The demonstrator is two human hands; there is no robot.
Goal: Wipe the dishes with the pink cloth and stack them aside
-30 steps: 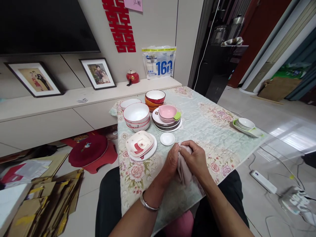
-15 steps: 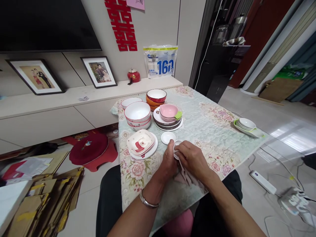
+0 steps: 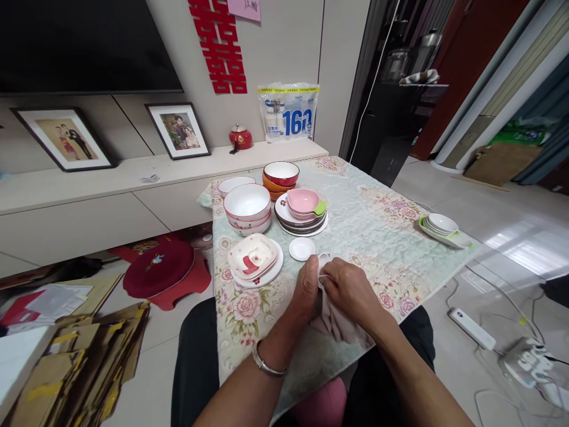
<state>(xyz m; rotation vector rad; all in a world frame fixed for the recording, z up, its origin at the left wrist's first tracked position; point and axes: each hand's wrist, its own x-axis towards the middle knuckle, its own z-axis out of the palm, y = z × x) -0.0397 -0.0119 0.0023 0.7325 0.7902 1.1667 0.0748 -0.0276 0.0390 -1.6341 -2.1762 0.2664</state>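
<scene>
My left hand point(image 3: 306, 287) is closed on a small white dish point(image 3: 323, 261), its thumb along the near side. Opposite it, my right hand point(image 3: 349, 287) grips a pinkish-grey cloth point(image 3: 333, 320) and presses it against the dish; the fingertips are partly hidden. The cloth hangs down over the table's near edge. Just beyond my hands lies another small white saucer point(image 3: 302, 248). Left of them, a square dish with a red pattern point(image 3: 252, 256) rests on a white plate point(image 3: 274, 274).
Stacked white bowls point(image 3: 247, 204), red and orange bowls point(image 3: 281, 173), and plates point(image 3: 300, 225) topped by a pink leaf-handled bowl point(image 3: 303, 200) stand farther back. Small dishes point(image 3: 443, 223) on a green-edged tray sit at the right edge. A red stool point(image 3: 164, 270) is left of the table.
The small dish has tilted and turned slightly between my hands. My left thumb has shifted down, and my right hand has moved a little with the cloth.
</scene>
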